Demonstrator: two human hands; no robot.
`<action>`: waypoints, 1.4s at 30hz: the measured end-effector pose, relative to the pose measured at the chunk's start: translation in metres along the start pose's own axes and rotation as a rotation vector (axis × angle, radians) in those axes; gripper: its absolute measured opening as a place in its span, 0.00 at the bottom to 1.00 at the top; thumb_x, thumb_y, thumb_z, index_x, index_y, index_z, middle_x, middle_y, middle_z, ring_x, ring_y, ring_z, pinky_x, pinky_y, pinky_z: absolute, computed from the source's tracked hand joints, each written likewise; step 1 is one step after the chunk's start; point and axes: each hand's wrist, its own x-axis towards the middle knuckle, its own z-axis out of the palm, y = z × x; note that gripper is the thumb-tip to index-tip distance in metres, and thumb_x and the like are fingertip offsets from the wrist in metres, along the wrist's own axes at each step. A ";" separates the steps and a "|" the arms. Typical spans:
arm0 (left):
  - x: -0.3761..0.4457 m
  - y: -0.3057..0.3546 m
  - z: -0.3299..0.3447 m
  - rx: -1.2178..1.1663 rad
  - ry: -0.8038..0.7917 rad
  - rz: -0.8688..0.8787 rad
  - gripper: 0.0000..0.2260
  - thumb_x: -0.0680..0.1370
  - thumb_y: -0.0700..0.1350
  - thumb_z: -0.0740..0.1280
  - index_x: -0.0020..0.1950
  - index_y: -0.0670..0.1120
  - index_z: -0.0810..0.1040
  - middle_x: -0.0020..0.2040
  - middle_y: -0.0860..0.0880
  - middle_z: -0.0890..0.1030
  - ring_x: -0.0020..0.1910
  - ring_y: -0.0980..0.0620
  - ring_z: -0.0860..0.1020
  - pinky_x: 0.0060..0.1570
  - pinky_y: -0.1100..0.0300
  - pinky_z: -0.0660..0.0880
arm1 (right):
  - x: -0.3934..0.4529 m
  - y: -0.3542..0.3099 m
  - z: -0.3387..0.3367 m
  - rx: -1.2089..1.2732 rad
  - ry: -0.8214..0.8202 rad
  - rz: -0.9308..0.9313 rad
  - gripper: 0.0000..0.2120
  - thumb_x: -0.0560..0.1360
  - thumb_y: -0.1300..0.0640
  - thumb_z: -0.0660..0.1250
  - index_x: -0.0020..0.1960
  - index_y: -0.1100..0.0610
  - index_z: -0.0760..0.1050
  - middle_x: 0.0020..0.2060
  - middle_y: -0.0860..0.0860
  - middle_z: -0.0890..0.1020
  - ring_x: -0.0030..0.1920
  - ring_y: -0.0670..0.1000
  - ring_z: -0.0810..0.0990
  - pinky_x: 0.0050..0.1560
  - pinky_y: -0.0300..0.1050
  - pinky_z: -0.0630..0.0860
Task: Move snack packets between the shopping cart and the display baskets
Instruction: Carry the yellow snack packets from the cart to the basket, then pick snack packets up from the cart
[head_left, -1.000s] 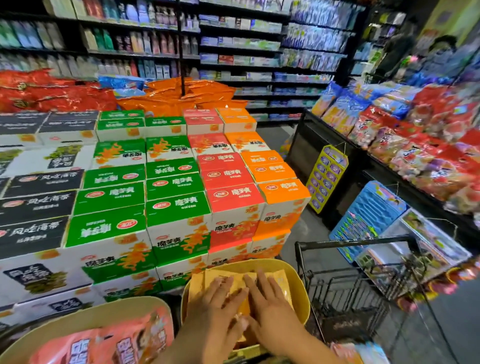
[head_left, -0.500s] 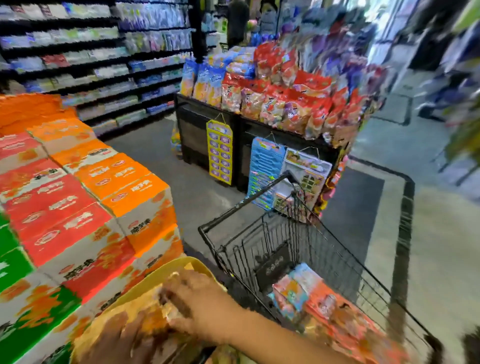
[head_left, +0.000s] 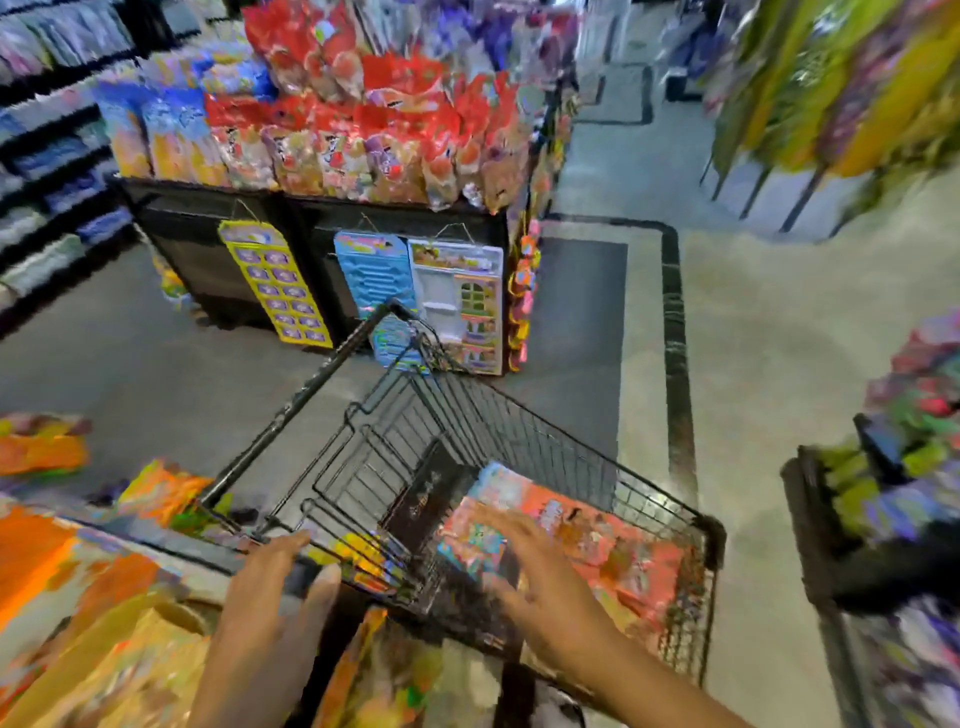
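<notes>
Right hand (head_left: 540, 587) spread over cart (head_left: 519, 415); packets (head_left: 597, 535) flat.

No text, brand or number can be read. Printing shows on the snack packets (head_left: 566, 540) in the shopping cart (head_left: 519, 431) and on the hanging cards (head_left: 275, 291) at the far display stand, but blur smears all of it.

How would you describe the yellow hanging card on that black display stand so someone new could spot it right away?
Find the black display stand piled with red and blue snack bags, just beyond the shopping cart. Three cards hang on its front. The yellow card is the leftmost, a tall tilted strip with two columns of small purple items, unlike the blue card and the pale card beside it.
</notes>
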 end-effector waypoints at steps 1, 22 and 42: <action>0.005 0.016 0.020 0.021 -0.058 0.015 0.12 0.81 0.50 0.69 0.64 0.52 0.77 0.60 0.52 0.77 0.59 0.47 0.76 0.62 0.56 0.70 | -0.007 0.019 -0.007 0.008 0.018 0.041 0.31 0.78 0.38 0.63 0.80 0.33 0.60 0.76 0.26 0.58 0.77 0.34 0.58 0.76 0.42 0.66; 0.097 0.019 0.404 -0.026 -0.852 -0.358 0.10 0.80 0.46 0.68 0.40 0.48 0.81 0.39 0.51 0.82 0.42 0.49 0.80 0.39 0.60 0.72 | -0.024 0.231 -0.036 0.983 0.486 1.144 0.17 0.79 0.67 0.70 0.67 0.57 0.78 0.54 0.62 0.83 0.48 0.58 0.79 0.43 0.49 0.76; 0.142 -0.040 0.571 -0.871 -0.471 -1.529 0.10 0.83 0.41 0.65 0.63 0.40 0.78 0.59 0.41 0.83 0.53 0.49 0.83 0.57 0.55 0.81 | 0.065 0.364 0.071 1.688 1.070 1.408 0.05 0.82 0.60 0.70 0.56 0.59 0.82 0.56 0.54 0.85 0.60 0.52 0.82 0.65 0.49 0.80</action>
